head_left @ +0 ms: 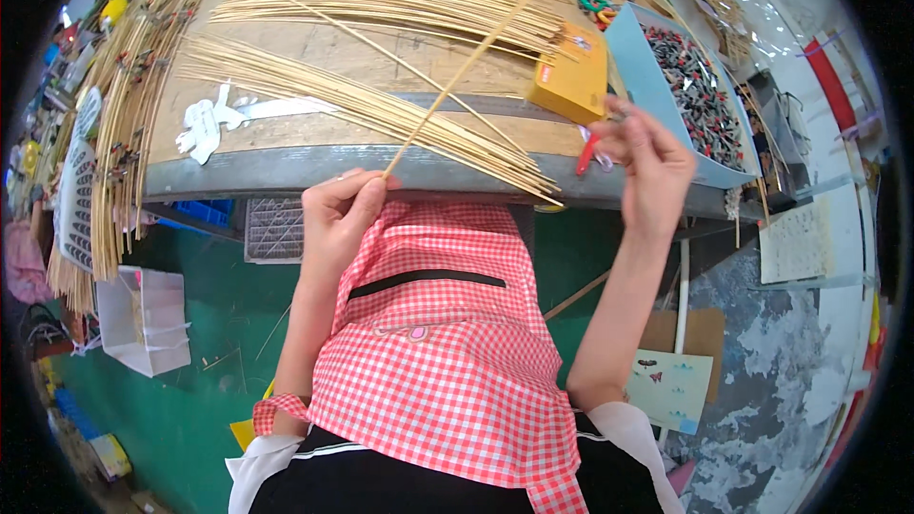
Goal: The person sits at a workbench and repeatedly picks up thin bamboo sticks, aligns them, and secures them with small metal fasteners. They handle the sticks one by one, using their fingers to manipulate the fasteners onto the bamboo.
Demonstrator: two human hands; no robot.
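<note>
My left hand [345,209] pinches one thin bamboo stick [459,76] by its near end, in front of the table edge. That stick slants up and away to the far right, above the other sticks. My right hand [647,148] is raised beside the blue box, its thumb and fingers curled together. Something small and dark shows at its fingertips, too blurred to name. Just left of it is a red piece [586,154], perhaps a handle. A loose bundle of bamboo sticks [381,114] lies across the table, and a second bundle [400,2] lies behind it.
A yellow box [569,76] stands beside the light-blue box [652,86], which holds many small black-and-red clips [690,86]. White gloves [202,128] lie at the table's left. Clipped sticks [138,114] hang over the left side, above a white bin [143,324].
</note>
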